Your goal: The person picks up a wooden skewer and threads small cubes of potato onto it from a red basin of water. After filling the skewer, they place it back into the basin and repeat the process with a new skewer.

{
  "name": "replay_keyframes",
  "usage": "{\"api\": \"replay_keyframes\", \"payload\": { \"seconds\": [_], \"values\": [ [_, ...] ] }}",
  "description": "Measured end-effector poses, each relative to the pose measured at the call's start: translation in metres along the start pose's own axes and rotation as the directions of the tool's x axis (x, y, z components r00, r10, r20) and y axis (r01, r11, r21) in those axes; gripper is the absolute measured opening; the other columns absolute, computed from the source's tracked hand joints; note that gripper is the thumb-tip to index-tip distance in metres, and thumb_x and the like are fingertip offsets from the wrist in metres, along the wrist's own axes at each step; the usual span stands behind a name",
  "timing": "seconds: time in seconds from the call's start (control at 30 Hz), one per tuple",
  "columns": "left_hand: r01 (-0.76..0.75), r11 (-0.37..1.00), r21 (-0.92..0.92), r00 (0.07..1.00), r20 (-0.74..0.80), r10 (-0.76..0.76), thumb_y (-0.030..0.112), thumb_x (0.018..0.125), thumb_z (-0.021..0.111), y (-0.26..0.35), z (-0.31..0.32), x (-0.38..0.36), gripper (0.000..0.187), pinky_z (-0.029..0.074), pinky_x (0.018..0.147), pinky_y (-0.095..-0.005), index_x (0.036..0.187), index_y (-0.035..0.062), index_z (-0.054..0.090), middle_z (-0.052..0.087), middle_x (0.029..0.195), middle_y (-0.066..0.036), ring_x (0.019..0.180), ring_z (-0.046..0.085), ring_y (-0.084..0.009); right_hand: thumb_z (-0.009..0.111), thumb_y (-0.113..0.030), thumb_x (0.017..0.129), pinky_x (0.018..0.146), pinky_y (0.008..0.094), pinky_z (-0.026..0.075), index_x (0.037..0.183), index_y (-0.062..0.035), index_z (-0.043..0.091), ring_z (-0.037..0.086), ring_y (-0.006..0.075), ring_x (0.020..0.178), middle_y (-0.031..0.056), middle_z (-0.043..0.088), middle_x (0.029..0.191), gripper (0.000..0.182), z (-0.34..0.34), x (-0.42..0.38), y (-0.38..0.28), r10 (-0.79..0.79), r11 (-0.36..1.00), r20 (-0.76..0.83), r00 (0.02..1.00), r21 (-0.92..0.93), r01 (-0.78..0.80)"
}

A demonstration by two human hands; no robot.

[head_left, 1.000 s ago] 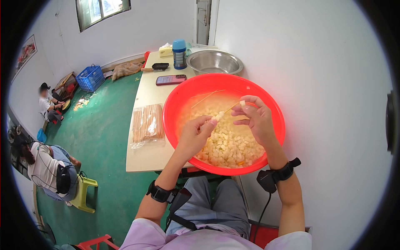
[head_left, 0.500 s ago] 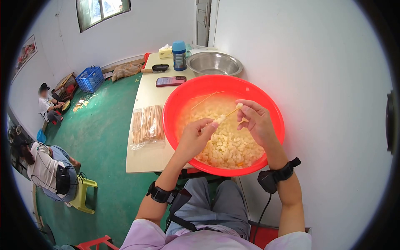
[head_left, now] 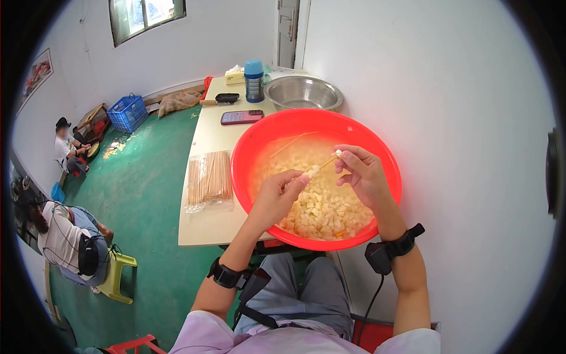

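Above a large red basin, my left hand is closed round a thin wooden skewer with a few pale food pieces threaded on it at the fingertips. My right hand pinches a small pale cube between thumb and forefinger at the skewer's far end. Whether the tip has pierced that cube is too small to tell. Many pale cubes lie in cloudy liquid in the basin. A loose skewer rests inside near the back.
Left of the basin, a plastic pack of skewers lies on the table. Behind stand a steel bowl, blue flask, phone and dark-bladed tool. A wall borders the right. Two people sit at left.
Both hands hold almost the same pose over the basin. The right fingertips have shifted very slightly at the skewer's end, and the view has tilted a little.
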State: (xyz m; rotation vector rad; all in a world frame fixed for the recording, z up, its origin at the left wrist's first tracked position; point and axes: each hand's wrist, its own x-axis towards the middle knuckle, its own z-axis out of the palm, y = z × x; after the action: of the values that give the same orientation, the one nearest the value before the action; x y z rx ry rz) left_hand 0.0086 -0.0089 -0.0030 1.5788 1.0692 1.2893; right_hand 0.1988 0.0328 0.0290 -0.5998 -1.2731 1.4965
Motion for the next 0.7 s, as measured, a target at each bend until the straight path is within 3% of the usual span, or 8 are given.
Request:
{"api": "replay_keyframes", "payload": {
  "seconds": [0.27,0.47,0.7],
  "values": [
    [-0.009,1.0,0.022,1.0,0.006,0.009,0.023,0.085,0.051,-0.001,-0.002,-0.001,0.027,0.03,0.046,-0.0203,0.09,-0.0029,0.059,0.044,0.057,0.003,0.052,0.037,-0.0035,0.054,-0.013,0.083,0.055,0.0254,0.052,0.098,0.0025,0.057,0.056,0.0097,0.07,0.0045,0.057,0.076,0.022,-0.001,0.0,0.001,0.034,0.999,0.019,0.999,-0.031,-0.033],
    [0.119,0.985,-0.129,0.987,0.127,-0.102,0.021,0.087,0.047,0.009,-0.004,-0.001,0.027,0.03,0.049,-0.0196,0.089,-0.0036,0.059,0.042,0.058,0.003,0.054,0.037,-0.0036,0.055,-0.011,0.083,0.059,0.0265,0.054,0.1,0.003,0.056,0.058,0.0114,0.073,0.0065,0.059,0.08,0.022,0.005,-0.001,0.0,-0.031,0.994,-0.001,1.0,-0.101,0.031],
    [0.092,0.991,-0.099,0.993,0.088,-0.083,0.021,0.087,0.048,0.01,-0.003,-0.001,0.026,0.031,0.049,-0.0193,0.09,-0.0031,0.059,0.042,0.058,0.003,0.054,0.037,-0.0037,0.054,-0.013,0.083,0.055,0.0255,0.053,0.098,0.0031,0.058,0.056,0.0104,0.071,0.0073,0.059,0.08,0.022,0.008,-0.002,0.0,-0.102,0.981,-0.039,0.994,-0.172,0.093]
  ]
}}
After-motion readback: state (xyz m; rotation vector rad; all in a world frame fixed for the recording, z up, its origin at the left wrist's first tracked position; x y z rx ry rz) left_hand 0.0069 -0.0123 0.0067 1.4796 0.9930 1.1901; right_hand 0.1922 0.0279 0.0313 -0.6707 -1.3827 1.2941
